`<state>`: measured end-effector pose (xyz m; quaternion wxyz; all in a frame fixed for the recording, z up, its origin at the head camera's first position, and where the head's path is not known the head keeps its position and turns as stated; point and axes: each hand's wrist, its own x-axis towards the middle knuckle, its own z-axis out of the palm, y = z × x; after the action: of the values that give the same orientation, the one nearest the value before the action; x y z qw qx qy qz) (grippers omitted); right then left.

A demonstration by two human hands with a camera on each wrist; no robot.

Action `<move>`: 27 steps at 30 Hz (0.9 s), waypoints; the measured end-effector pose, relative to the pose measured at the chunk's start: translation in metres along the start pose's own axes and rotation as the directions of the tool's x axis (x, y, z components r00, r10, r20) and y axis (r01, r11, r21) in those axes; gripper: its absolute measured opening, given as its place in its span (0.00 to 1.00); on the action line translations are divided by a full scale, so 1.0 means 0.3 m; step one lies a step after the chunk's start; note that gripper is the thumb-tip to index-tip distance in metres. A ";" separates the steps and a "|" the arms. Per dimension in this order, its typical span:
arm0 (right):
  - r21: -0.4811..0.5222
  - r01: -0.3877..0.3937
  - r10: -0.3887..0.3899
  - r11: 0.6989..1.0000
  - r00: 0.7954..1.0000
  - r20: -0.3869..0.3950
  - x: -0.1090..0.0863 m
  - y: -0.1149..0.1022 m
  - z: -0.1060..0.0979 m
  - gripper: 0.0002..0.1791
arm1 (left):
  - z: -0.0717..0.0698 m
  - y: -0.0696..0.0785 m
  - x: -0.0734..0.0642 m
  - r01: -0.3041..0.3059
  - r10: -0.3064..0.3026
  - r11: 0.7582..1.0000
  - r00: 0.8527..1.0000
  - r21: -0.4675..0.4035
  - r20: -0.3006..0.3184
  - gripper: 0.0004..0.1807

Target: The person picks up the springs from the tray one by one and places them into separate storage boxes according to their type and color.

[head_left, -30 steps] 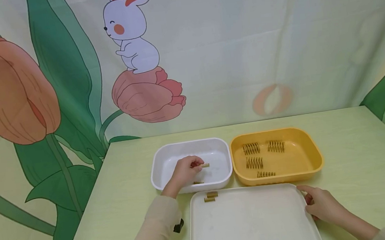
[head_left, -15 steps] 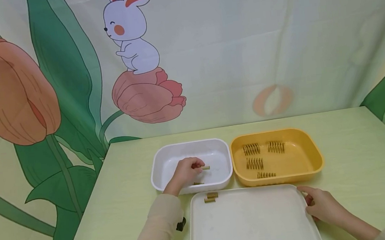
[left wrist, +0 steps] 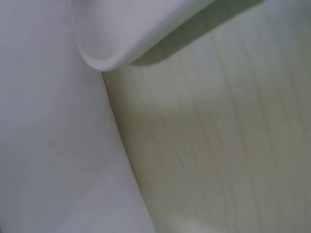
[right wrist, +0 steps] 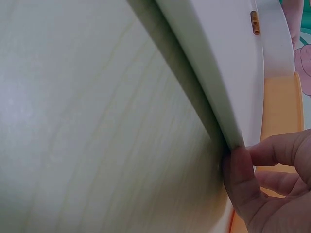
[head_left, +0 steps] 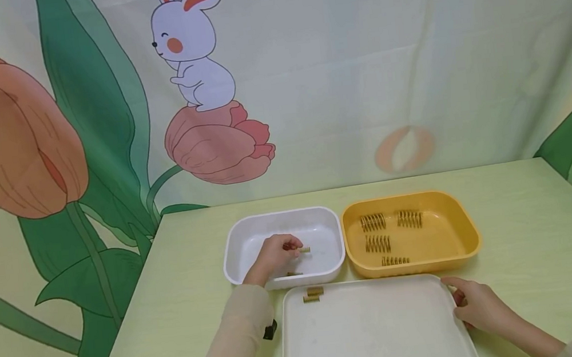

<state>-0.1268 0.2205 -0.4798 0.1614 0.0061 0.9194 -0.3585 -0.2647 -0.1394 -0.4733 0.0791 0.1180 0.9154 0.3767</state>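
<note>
In the white bin [head_left: 324, 237], at eleven o'clock from the tray [head_left: 378, 333], we see the left hand [head_left: 275, 254] apparently pinching a partly hidden small spring [head_left: 305, 250]. The right hand [head_left: 480, 306] grips the tray's two o'clock edge; larger springs [head_left: 378, 244] lie in the yellow bin [head_left: 441, 236].

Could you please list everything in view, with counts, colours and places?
Backdrop: one, pale, flower and rabbit print, at the back.
Table: one, pale green, before the backdrop.
White bin: one, white, on the table.
Yellow bin: one, yellow, right of the white bin.
Tray: one, off-white, in front of the bins.
Large springs: four, brassy, in the yellow bin.
Small springs: at least four, brassy, on the tray and at the white bin.
Black item: one, black, left of the tray.
Sleeves: two, beige, at the bottom.
Left hand: one, bare, pinching a small spring.
Right hand: one, bare, gripping the tray's right edge.
</note>
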 end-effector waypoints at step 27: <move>0.012 0.011 -0.011 1.000 1.000 -0.006 0.003 0.010 0.004 0.32 | 0.106 -0.250 0.148 -0.070 0.066 0.995 0.997 0.069 0.047 0.06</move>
<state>-0.1270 0.2218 -0.4828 0.1568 0.0031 0.9177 -0.3650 -0.3116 -0.1575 -0.5513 0.0826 0.1603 0.9215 0.3441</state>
